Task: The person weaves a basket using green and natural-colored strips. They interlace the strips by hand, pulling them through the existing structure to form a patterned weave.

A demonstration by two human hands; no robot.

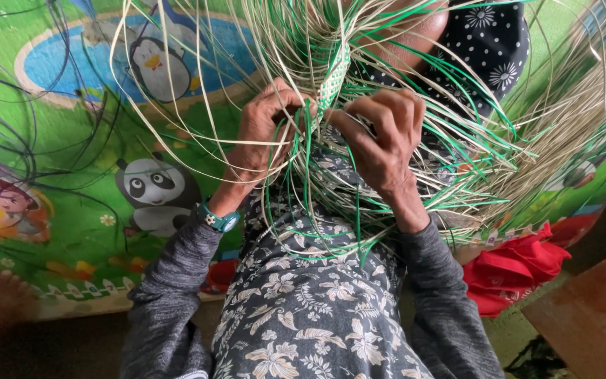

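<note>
The left hand (264,133) and right hand (380,137) each pinch shut on strips (401,63) beside the braid (332,81), which rises between them above the lap; a red cloth (520,270) lies right of it.

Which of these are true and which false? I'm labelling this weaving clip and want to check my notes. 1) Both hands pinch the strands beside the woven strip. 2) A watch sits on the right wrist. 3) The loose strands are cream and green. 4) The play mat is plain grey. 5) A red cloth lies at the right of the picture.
1) True: the left hand and the right hand grip strands on either side of the woven strip.
2) False: the teal watch is on the left wrist.
3) True: the strands are cream and green.
4) False: the play mat is bright green with cartoon animals.
5) True: the red cloth lies there.
</note>
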